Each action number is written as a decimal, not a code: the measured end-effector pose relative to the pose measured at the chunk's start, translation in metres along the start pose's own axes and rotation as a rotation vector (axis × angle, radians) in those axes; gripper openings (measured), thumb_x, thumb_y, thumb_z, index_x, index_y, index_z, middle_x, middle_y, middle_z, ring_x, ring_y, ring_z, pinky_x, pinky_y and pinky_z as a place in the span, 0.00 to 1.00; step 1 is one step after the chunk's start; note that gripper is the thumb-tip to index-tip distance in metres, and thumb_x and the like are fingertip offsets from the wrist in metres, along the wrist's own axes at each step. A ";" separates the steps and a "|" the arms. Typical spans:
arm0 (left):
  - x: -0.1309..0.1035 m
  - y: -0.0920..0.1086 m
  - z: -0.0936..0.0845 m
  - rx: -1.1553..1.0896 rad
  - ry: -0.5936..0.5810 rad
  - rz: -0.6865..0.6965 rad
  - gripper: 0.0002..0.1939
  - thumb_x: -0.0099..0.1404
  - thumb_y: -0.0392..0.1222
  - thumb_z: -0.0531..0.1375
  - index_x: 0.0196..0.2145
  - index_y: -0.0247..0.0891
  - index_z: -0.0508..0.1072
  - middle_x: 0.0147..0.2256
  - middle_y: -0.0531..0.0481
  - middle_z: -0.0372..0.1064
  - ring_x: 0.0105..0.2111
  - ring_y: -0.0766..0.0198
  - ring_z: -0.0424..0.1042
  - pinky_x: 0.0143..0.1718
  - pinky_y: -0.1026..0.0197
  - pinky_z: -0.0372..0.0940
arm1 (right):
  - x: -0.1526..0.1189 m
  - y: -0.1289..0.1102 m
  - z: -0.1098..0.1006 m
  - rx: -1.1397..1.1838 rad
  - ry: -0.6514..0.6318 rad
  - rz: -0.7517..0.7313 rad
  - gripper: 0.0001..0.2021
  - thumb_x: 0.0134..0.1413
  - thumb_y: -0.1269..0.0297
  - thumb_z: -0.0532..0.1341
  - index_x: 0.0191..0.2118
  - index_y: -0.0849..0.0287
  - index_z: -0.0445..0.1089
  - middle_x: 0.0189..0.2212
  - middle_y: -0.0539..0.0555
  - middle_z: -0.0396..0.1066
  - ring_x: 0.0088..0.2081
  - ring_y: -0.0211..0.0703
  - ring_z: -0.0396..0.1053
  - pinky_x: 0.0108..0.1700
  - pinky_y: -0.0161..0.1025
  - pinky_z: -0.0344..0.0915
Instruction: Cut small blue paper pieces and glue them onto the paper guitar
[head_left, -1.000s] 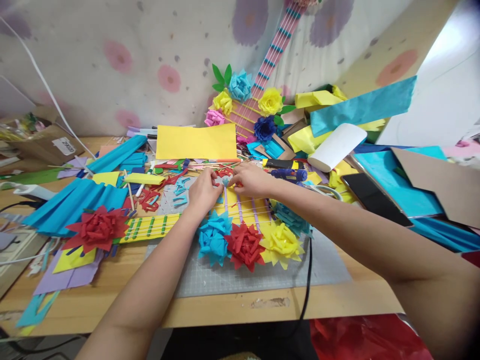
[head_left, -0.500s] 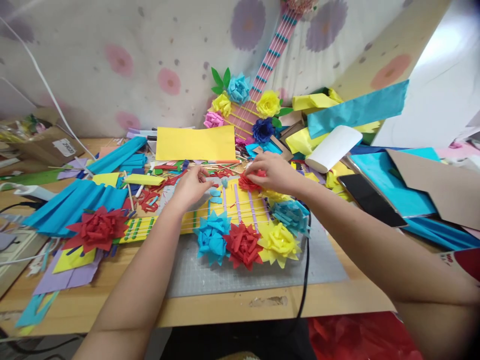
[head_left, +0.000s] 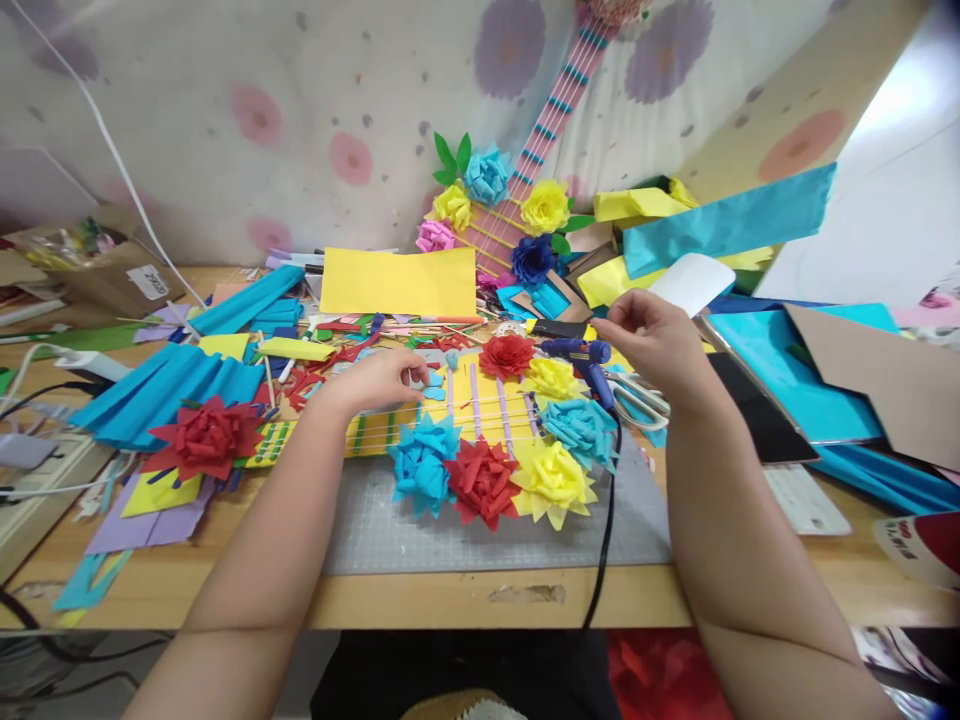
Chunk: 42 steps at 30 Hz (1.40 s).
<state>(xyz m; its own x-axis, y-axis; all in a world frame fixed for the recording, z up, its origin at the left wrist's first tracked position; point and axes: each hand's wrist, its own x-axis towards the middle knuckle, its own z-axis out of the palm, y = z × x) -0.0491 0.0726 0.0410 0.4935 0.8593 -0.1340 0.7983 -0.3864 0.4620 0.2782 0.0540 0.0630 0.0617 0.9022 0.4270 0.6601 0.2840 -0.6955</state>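
Note:
A yellow paper guitar with white strings and purple strips lies on the grey cutting mat, ringed by red, yellow and blue paper flowers. My left hand rests at its upper left edge, fingers curled beside small light blue paper pieces; whatever is in them is hidden. Above the right side of the mat, my right hand is raised with its fingers drawn together in a pinch, anything held too small to make out. Close to it lie a blue glue gun and scissors. A red paper flower sits at the guitar's top edge.
A pink decorated guitar leans at the back wall. Blue crepe paper and a red flower lie at left. A dark phone and cardboard are at right. The glue gun's black cable hangs over the front edge.
My right hand has left the red flower at the guitar's top and moved right, uncovering the glue gun and scissors. My left hand has shifted slightly down, staying by the light blue pieces.

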 end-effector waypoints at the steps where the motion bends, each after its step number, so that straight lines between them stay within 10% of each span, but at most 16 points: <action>1: 0.000 0.000 0.000 0.000 0.000 -0.001 0.12 0.50 0.45 0.60 0.33 0.41 0.73 0.36 0.50 0.73 0.36 0.59 0.70 0.36 0.61 0.62 | 0.000 0.002 -0.004 0.013 0.012 0.012 0.13 0.45 0.57 0.63 0.22 0.56 0.58 0.19 0.47 0.57 0.23 0.35 0.52 0.26 0.37 0.50; 10: 0.006 0.003 0.005 0.036 0.017 0.026 0.11 0.50 0.46 0.60 0.33 0.41 0.72 0.34 0.51 0.71 0.35 0.60 0.69 0.34 0.62 0.62 | 0.002 0.009 -0.021 0.087 0.133 0.137 0.13 0.46 0.53 0.64 0.22 0.54 0.65 0.18 0.51 0.61 0.22 0.40 0.57 0.25 0.40 0.52; 20: 0.006 0.004 0.008 0.107 0.025 0.056 0.06 0.53 0.43 0.58 0.29 0.41 0.73 0.33 0.50 0.71 0.34 0.60 0.69 0.34 0.61 0.61 | -0.004 -0.006 0.027 -0.040 -0.156 -0.022 0.16 0.50 0.51 0.60 0.25 0.60 0.74 0.24 0.53 0.70 0.27 0.40 0.65 0.28 0.37 0.57; 42: 0.008 -0.002 0.007 0.044 0.003 0.067 0.12 0.55 0.43 0.55 0.30 0.37 0.76 0.33 0.48 0.74 0.35 0.59 0.71 0.36 0.62 0.62 | 0.002 -0.054 0.063 -0.160 -0.576 -0.258 0.15 0.55 0.57 0.57 0.23 0.61 0.70 0.25 0.52 0.70 0.29 0.36 0.63 0.30 0.35 0.52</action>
<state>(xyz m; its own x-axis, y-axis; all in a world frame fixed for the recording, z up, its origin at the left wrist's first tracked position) -0.0442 0.0780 0.0334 0.5455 0.8320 -0.1012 0.7779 -0.4578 0.4304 0.1953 0.0609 0.0646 -0.4957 0.8537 0.1593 0.7058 0.5029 -0.4988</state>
